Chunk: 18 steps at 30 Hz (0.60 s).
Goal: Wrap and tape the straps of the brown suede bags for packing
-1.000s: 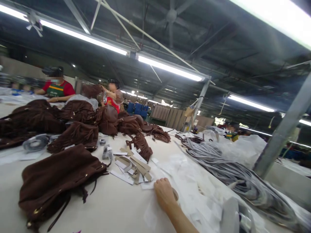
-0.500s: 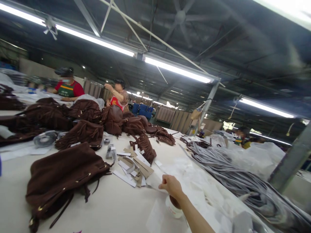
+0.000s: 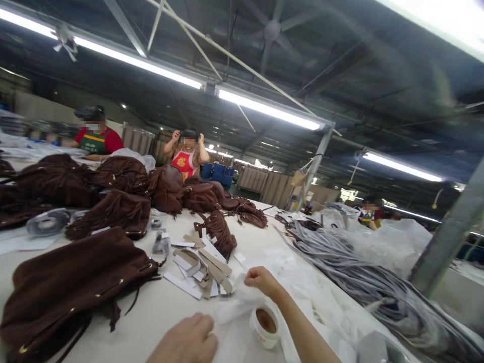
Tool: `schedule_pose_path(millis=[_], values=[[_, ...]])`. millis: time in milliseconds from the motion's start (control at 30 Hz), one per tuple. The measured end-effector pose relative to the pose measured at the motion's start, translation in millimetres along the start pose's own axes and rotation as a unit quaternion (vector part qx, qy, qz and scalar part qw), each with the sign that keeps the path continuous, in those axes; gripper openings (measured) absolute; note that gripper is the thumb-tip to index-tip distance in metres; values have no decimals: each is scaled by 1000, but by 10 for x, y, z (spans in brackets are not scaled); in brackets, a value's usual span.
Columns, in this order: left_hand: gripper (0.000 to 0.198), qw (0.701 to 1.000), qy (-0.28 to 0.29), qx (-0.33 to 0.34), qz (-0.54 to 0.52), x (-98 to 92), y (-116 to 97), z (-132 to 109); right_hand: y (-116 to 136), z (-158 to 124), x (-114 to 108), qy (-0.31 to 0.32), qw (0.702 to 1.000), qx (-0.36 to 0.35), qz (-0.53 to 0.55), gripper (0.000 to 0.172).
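The right hand point(image 3: 261, 280) pinches a thin white sheet point(image 3: 235, 308), partly raised; left hand point(image 3: 189, 339) curled, grip unclear; brown bag point(image 3: 77, 277) untouched.

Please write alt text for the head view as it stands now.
A right hand seems to pinch a thin white sheet above a pale table, while the left hand is nearer the camera. Between their forearms sits a round white item with a brown centre; brown bags and loose strips lie beyond.

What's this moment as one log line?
left hand: near white round item, grip unclear | right hand: pinching translucent sheet | brown bag: left of both hands
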<state>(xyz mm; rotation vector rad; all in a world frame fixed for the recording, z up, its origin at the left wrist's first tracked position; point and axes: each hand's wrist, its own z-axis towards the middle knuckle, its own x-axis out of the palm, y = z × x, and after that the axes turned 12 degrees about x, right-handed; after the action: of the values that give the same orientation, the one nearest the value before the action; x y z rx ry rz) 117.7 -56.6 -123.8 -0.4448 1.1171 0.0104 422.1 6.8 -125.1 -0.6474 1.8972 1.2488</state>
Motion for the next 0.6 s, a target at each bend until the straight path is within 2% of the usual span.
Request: schedule_pose_path(millis=[33, 67, 100, 167, 233, 300, 367, 500, 600], values=[[27, 998, 57, 16, 7, 64, -23, 274, 11, 8, -37, 0, 1000, 4, 4, 17], [35, 996, 82, 40, 8, 153, -46, 548, 18, 14, -77, 3, 1000, 11, 6, 17], [41, 996, 77, 50, 7, 268, -66, 805, 22, 21, -118, 7, 1000, 19, 8, 17], [56, 997, 82, 16, -6, 552, -75, 1212, 23, 38, -197, 13, 999, 37, 14, 16], [67, 995, 98, -13, -29, 852, -42, 1439, 25, 71, -268, 11, 998, 55, 28, 16], [70, 994, 95, -25, -38, 1087, 10, 1513, 40, 123, -332, -1, 996, 70, 51, 17], [70, 995, 81, -30, -44, 1205, 45, 1511, 79, 186, -398, -20, 993, 80, 87, 18], [70, 994, 86, -45, -54, 1176, 18, 1520, 244, 279, -586, -89, 977, 70, 180, 20], [72, 992, 105, -56, -52, 1154, -2, 1570, 435, 249, -853, -182, 946, 15, 267, 22]])
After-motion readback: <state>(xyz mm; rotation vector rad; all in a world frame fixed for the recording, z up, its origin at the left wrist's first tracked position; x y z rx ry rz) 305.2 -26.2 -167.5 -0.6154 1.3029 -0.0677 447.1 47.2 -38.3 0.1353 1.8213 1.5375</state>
